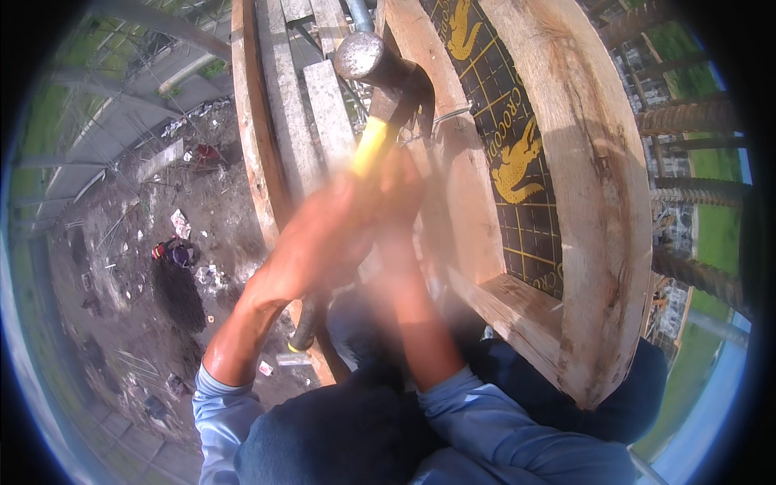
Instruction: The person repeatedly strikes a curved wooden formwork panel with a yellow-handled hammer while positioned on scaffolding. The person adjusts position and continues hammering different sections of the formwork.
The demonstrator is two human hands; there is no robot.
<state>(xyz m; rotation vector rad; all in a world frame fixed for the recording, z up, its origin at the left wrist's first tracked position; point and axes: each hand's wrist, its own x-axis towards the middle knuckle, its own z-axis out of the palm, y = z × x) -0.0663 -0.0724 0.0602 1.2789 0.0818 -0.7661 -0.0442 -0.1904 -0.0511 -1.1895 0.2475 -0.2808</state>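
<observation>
A claw hammer (pixel 377 71) with a worn steel head and a yellow handle is raised in front of me, its head pointing away. My left hand (pixel 319 230) is closed around its handle; the dark butt end (pixel 305 330) shows below the wrist. My right hand (pixel 396 194) is smeared by motion close beside the upper handle; its fingers cannot be made out. Just right of the hammer's claw, a thin metal rod or wire (pixel 453 114) sticks out by a timber of the formwork panel. That panel has a black printed sheet (pixel 517 153) framed by rough timber (pixel 594 162).
Pale planks (pixel 330 105) form a narrow platform ahead, with a timber edge (pixel 257 121) on its left. Far below lies littered ground (pixel 153 323), with a person (pixel 179 253) on it. Ribbed steel bars (pixel 695 117) jut out at the right. My knees are beneath my arms.
</observation>
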